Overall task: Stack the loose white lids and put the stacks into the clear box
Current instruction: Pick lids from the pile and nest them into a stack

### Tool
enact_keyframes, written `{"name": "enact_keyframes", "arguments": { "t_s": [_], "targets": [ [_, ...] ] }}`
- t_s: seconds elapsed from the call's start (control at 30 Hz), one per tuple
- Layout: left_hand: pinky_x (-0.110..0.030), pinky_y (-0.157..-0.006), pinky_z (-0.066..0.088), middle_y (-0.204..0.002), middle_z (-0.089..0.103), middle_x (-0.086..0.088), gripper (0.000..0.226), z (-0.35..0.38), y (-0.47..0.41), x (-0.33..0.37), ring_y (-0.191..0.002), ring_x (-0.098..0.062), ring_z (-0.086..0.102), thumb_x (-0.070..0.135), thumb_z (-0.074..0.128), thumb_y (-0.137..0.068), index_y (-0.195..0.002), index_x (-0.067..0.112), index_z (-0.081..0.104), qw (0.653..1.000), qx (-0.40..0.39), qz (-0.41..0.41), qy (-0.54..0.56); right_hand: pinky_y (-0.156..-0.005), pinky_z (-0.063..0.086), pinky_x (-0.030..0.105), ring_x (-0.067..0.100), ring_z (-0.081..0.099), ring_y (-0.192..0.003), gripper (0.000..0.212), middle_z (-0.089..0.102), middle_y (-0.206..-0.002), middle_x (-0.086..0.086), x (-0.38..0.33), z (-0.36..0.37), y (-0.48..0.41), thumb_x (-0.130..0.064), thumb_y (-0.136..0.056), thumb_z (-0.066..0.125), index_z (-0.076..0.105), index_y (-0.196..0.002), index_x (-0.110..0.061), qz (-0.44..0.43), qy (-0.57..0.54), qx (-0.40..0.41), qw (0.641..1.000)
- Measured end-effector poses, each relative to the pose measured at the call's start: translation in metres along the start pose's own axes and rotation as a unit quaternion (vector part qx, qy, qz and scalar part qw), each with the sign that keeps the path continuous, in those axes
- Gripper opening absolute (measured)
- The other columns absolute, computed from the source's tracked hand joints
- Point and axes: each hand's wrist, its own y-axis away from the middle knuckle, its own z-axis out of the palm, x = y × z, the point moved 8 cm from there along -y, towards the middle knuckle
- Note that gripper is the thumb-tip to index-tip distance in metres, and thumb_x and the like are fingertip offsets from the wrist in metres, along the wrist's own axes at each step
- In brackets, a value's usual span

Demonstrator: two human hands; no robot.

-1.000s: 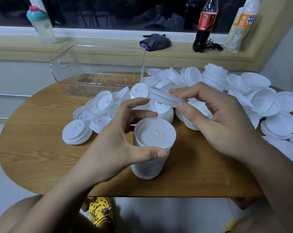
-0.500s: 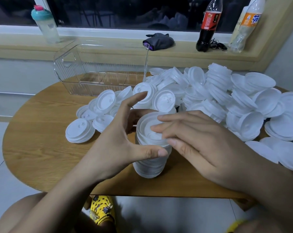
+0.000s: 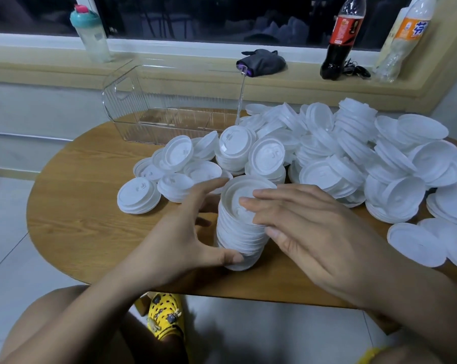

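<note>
Head: round ribbed plastic lid stack (image 3: 238, 232)

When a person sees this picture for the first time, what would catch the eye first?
A tall stack of lids stands near the front edge of the table, the left hand cupping its side, the right hand flat on top. Behind it and to the right sprawls a big heap of loose white lids.

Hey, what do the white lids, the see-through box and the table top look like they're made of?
The stack of lids looks like thin moulded plastic: matte white, slightly translucent, with crisp pressed rims. The clear box seems to be rigid transparent plastic, glossy with ribbed walls. The table shows satin wood grain; whether it is solid wood or laminate, I cannot tell.
</note>
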Motion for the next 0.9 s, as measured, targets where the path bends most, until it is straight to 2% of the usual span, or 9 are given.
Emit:
{"name": "enact_keyframes", "arguments": {
  "t_s": [0.17,0.23,0.33,0.47,0.57,0.7,0.8,0.9],
  "targets": [
    [-0.008,-0.100,0.044,-0.138,0.054,0.045,0.114,0.011,0.006,-0.011,-0.128,0.017,0.054,0.045,0.105,-0.063,-0.149,0.060,0.031,0.999,-0.003,-0.008,-0.054,-0.118,0.042,0.043,0.010,0.052,-0.147,0.026,0.064,-0.150,-0.010,-0.001,0.002,-0.004,-0.021,-0.112,0.051,0.072,-0.125,-0.014,-0.005,-0.011,-0.014,1.000],
    [-0.003,-0.096,0.041,-0.136,0.052,0.049,0.113,0.010,0.007,-0.012,-0.124,0.021,0.054,0.043,0.105,-0.062,-0.147,0.059,0.032,0.998,0.004,-0.009,-0.057,-0.119,0.042,0.044,0.010,0.052,-0.147,0.026,0.064,-0.150,-0.010,-0.002,0.004,-0.006,-0.022,-0.112,0.050,0.071,-0.125,-0.014,-0.007,-0.011,-0.023,1.000],
    [-0.009,-0.094,0.047,-0.137,0.058,0.041,0.114,0.008,0.009,-0.014,-0.120,0.012,0.061,0.048,0.103,-0.063,-0.155,0.049,0.037,0.998,0.013,-0.004,-0.066,-0.119,0.041,0.043,0.009,0.052,-0.147,0.024,0.064,-0.149,-0.010,-0.002,0.007,-0.009,-0.022,-0.113,0.051,0.070,-0.125,-0.015,-0.007,-0.013,-0.035,0.999],
    [-0.012,-0.093,0.049,-0.131,0.065,0.036,0.110,0.004,0.012,-0.018,-0.117,0.008,0.063,0.054,0.102,-0.062,-0.154,0.048,0.041,0.996,0.028,0.004,-0.080,-0.121,0.039,0.041,0.007,0.050,-0.147,0.021,0.062,-0.151,-0.012,-0.004,0.012,-0.012,-0.020,-0.111,0.054,0.068,-0.127,-0.017,-0.002,-0.029,-0.040,0.999],
    [-0.010,-0.097,0.048,-0.134,0.064,0.035,0.106,-0.005,0.015,-0.019,-0.124,0.011,0.060,0.055,0.102,-0.063,-0.152,0.048,0.044,0.997,0.028,0.007,-0.078,-0.123,0.037,0.040,0.005,0.046,-0.150,0.023,0.058,-0.155,-0.014,-0.003,0.011,-0.014,-0.021,-0.111,0.055,0.068,-0.131,-0.019,-0.003,-0.043,-0.045,0.998],
    [-0.027,-0.105,0.053,-0.144,0.063,0.024,0.105,-0.030,0.020,-0.027,-0.137,-0.002,0.058,0.053,0.101,-0.065,-0.154,0.040,0.048,0.999,-0.004,0.004,-0.042,-0.122,0.037,0.037,0.006,0.044,-0.152,0.025,0.055,-0.158,-0.016,0.004,-0.003,-0.015,-0.021,-0.110,0.056,0.069,-0.132,-0.021,0.019,-0.078,-0.018,0.997],
    [-0.031,-0.106,0.055,-0.141,0.066,0.023,0.090,-0.064,0.023,-0.035,-0.135,-0.002,0.060,0.049,0.099,-0.067,-0.146,0.039,0.058,0.999,0.011,-0.009,-0.050,-0.120,0.040,0.032,0.005,0.049,-0.148,0.026,0.059,-0.152,-0.020,0.019,-0.017,-0.020,-0.020,-0.111,0.052,0.070,-0.129,-0.022,0.050,-0.106,0.008,0.993],
    [-0.031,-0.103,0.054,-0.134,0.069,0.025,0.074,-0.101,0.023,-0.048,-0.128,0.001,0.063,0.052,0.094,-0.069,-0.136,0.040,0.066,0.994,0.063,-0.037,-0.083,-0.115,0.043,0.029,0.003,0.056,-0.139,0.025,0.066,-0.140,-0.022,0.047,-0.024,-0.028,-0.021,-0.113,0.052,0.070,-0.129,-0.027,0.097,-0.092,0.033,0.990]
  ]
}}
